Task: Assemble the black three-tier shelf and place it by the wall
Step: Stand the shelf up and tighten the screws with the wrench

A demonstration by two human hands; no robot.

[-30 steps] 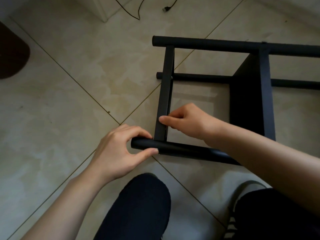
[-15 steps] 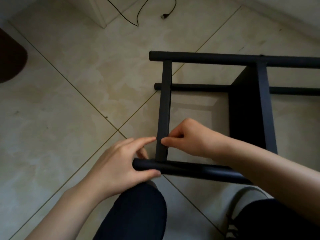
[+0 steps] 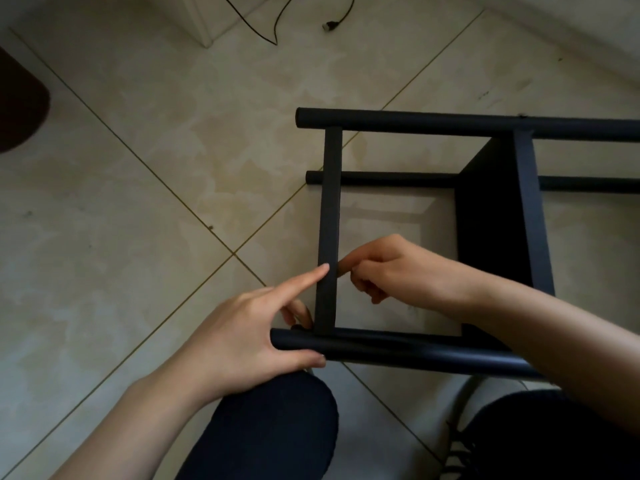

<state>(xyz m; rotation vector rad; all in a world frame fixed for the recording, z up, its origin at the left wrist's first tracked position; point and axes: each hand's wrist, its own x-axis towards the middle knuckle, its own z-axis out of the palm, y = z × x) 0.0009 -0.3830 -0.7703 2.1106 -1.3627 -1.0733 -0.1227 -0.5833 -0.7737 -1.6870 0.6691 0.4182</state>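
The left hand [image 3: 242, 334] grips the near round black metal pole [image 3: 398, 351] at its left end, thumb under it and lower fingers tucked behind, while its straight forefinger has lifted off that pole to touch the left face of the flat black end panel [image 3: 329, 230] that stands on the pole. The right hand [image 3: 398, 271] pinches that same panel from its right side with curled fingers, a little higher above the near pole than a moment ago. With both hands now bracketing the panel, the person is probably checking or pressing its seat in the pole, so the joint looks close to done.

The black three-tier shelf frame [image 3: 485, 123] lies on its side on the beige tiled floor [image 3: 138, 202], beyond the near pole, with a second panel [image 3: 530, 216] to the right and the far poles running off the right edge. Left of the near pole the tiles lie bare as far as a dark rounded thing [image 3: 20, 105]. Beyond the frame a black cable [image 3: 277, 22] trails by a white corner [image 3: 204, 19]. The person's dark-trousered knees [image 3: 270, 427] crowd the near side, so standing the frame up needs room to the left
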